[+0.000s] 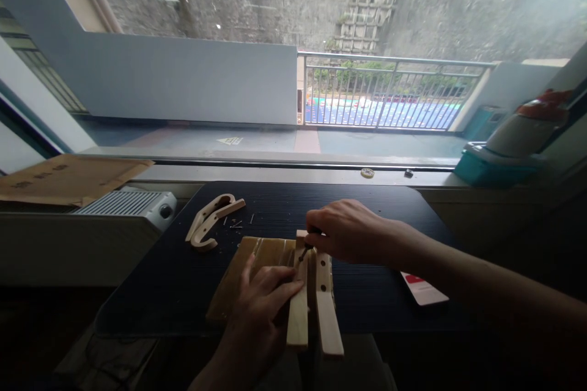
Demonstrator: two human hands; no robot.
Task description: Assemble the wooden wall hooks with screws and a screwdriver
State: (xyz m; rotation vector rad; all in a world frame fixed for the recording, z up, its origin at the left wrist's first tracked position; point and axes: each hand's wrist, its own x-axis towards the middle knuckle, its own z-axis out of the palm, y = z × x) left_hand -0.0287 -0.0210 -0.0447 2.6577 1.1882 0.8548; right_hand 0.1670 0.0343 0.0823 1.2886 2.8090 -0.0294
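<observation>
My right hand (339, 229) is closed around a screwdriver (306, 250), its handle mostly hidden in the fist. The shaft slants down to a hole in the left wooden strip (299, 311). My left hand (268, 296) holds that strip, thumb and fingertips pressed against its left side and top, with one finger reaching out over the board. Beside it, a second wooden strip (328, 317) with two dark holes lies apart from both hands. Both strips rest on a brown, tape-wrapped board (250, 259) and jut past the table's near edge.
Two curved wooden hooks (213, 223) and several loose screws (236, 224) lie at the left of the dark table (367, 293). A white and red card (424, 288) is under my right forearm. A tape roll (367, 173) sits on the windowsill, and a cardboard piece (68, 180) covers the radiator (132, 208).
</observation>
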